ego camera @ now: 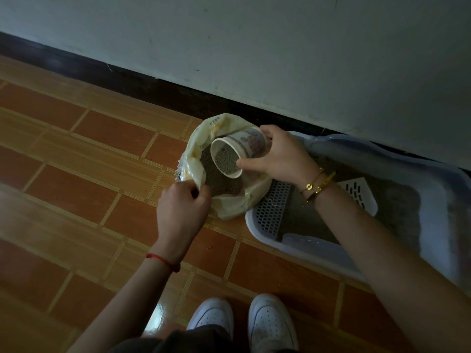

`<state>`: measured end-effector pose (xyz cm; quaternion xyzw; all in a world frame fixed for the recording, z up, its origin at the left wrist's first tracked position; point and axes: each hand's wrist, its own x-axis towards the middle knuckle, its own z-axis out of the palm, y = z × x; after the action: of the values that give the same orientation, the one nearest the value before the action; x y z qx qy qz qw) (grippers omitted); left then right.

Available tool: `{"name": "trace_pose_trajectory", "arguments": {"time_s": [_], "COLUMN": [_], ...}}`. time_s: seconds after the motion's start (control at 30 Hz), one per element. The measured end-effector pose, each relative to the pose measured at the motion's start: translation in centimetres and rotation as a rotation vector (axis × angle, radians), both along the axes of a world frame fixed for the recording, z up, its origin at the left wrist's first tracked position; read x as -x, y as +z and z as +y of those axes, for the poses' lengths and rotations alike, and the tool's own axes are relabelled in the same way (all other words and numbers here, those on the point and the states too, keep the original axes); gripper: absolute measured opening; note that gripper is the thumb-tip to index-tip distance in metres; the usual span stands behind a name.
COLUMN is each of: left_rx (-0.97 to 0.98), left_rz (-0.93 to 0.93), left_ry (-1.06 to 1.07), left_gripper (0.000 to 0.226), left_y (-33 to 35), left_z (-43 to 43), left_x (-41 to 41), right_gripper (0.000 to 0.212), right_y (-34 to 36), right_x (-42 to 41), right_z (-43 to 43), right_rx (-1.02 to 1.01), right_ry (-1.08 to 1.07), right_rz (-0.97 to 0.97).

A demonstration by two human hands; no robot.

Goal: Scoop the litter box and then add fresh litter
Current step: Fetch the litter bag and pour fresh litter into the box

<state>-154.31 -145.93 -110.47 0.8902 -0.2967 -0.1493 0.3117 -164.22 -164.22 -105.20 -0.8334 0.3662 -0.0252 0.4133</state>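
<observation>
A yellowish litter bag (230, 205) stands open on the floor, with grey litter (214, 174) inside. My left hand (182, 207) pinches the bag's near rim and holds it open. My right hand (280, 155) grips a printed paper cup (239, 151), tilted on its side over the bag's mouth and partly filled with grey litter. To the right sits the pale blue litter box (433, 200) with a perforated step (271, 207) at its left end. A white slotted scoop (356, 192) lies on the litter inside the box, partly hidden by my right wrist.
A white wall with a dark baseboard (153, 85) runs just behind the bag and box. The floor is orange tile (76, 174). My two white shoes (244, 322) stand near the bottom edge, close in front of the box.
</observation>
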Motion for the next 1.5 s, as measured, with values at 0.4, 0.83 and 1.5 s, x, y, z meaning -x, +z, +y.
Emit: {"name": "trace_pose_trajectory", "arguments": {"time_s": [0.4,0.83,1.5], "left_rx": [0.008,0.003,-0.037], "left_rz": [0.005,-0.002,-0.061], "left_ry": [-0.011,-0.017,-0.021], "left_gripper": [0.048,0.045,0.039], "left_y": [0.4,0.3,-0.2], "left_z": [0.1,0.3,-0.1], "left_x": [0.3,0.4,1.0], "right_gripper": [0.1,0.084,0.064], "right_y": [-0.8,0.3,-3.9], "right_x": [0.7,2.6,13.7], "right_z": [2.1,-0.5,-3.7], "right_rx": [0.306,-0.434,-0.249], "right_ry": [0.08,-0.351,-0.696], "right_rz": [-0.099,-0.216,-0.134]}}
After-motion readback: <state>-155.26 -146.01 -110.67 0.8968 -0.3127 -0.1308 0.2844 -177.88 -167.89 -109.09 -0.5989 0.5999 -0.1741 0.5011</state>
